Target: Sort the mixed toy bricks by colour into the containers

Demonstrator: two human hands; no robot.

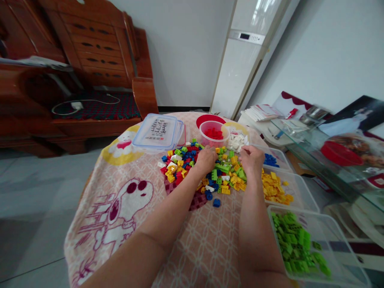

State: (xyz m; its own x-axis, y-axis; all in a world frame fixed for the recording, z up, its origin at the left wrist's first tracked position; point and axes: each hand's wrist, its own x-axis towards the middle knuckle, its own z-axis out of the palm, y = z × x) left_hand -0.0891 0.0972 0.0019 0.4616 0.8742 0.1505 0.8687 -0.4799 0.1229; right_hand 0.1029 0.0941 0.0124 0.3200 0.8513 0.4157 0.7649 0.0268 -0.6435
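A mixed pile of toy building bricks (pixel 223 168) in red, yellow, green, blue and white lies on the round table. My left hand (pixel 207 159) is down among them, its fingers curled; whatever is in them is hidden. At the pile's right side, my right hand (pixel 252 159) has thumb and fingers pinched together near the white bricks (pixel 237 141); what they hold is too small to make out. Behind my hands, red bricks (pixel 213 134) fill a round tub (pixel 204 140). Clear boxes on the right hold blue bricks (pixel 271 160), yellow bricks (pixel 273 188) and green bricks (pixel 292 240).
Clear plastic lids (pixel 156 132) with blue rims are stacked at the back left. A patterned cloth (pixel 207 244) covers the table. A glass shelf (pixel 336 176) with a red bowl (pixel 340 153) stands to the right, a wooden bench (pixel 99 96) at the far left.
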